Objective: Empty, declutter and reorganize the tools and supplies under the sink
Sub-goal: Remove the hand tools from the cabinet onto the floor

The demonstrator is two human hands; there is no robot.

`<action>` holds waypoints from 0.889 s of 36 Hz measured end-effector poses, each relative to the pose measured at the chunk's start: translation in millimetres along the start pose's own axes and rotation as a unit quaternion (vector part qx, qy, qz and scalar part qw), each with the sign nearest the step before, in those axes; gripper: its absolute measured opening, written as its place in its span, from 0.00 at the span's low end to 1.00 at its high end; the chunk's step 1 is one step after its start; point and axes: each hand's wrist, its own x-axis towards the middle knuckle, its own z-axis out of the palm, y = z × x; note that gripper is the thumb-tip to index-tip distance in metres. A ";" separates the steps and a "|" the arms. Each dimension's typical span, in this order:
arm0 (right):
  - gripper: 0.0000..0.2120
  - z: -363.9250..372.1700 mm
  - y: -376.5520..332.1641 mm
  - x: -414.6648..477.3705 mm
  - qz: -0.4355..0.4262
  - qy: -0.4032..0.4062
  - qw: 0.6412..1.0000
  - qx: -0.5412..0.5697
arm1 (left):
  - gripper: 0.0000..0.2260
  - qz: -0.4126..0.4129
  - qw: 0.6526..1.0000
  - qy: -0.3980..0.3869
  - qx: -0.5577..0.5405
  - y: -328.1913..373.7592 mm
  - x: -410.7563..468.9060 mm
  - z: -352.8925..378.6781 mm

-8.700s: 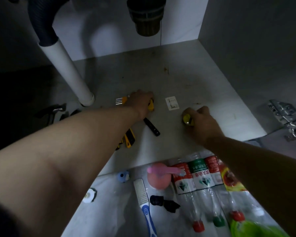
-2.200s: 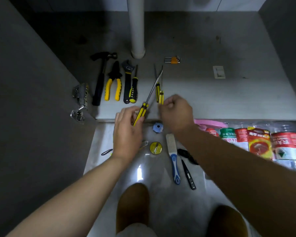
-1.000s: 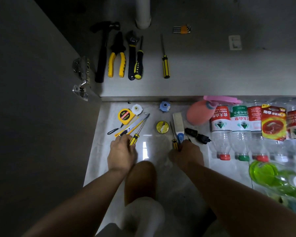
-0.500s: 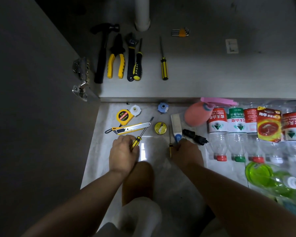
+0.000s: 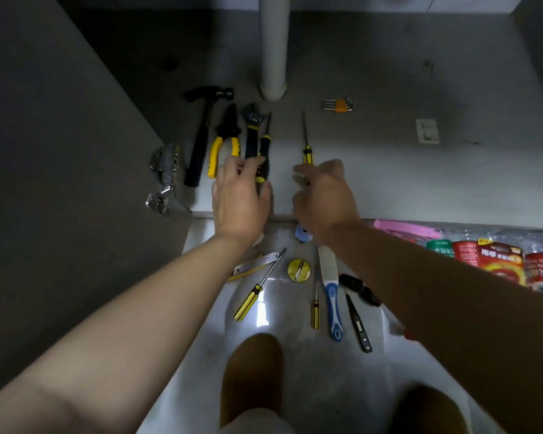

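Hands apart, both at the front of the cabinet floor [image 5: 420, 183]. Left hand [image 5: 240, 195] curls its fingers on the black-handled screwdriver [image 5: 265, 142], which lies beside the wrench [image 5: 252, 126], pliers [image 5: 224, 142] and hammer [image 5: 201, 136]. Right hand [image 5: 325, 198] pinches the handle end of the yellow screwdriver [image 5: 306, 145]. On the tile floor [image 5: 326, 386] lie a large screwdriver [image 5: 254, 296], a small screwdriver [image 5: 315, 311] and a brush [image 5: 331, 296].

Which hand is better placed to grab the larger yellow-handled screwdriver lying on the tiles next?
Probably the left hand: the larger screwdriver lies nearer the left forearm, handle toward the person; the right hand is farther right, on the brush side.
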 end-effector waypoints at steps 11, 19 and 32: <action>0.14 -0.2 9.0 40.3 0.027 -0.010 0.990 -0.139 | 0.22 -0.027 0.995 -0.078 0.060 23.9 43.3 10.4; 0.20 2.1 14.9 17.0 0.044 0.015 0.993 -0.104 | 0.09 -0.064 0.994 -0.080 -0.026 25.6 22.8 6.1; 0.12 20.9 54.2 -109.5 0.004 -0.030 0.999 -0.030 | 0.17 -0.058 0.964 -0.103 -0.237 -30.5 -124.1 13.4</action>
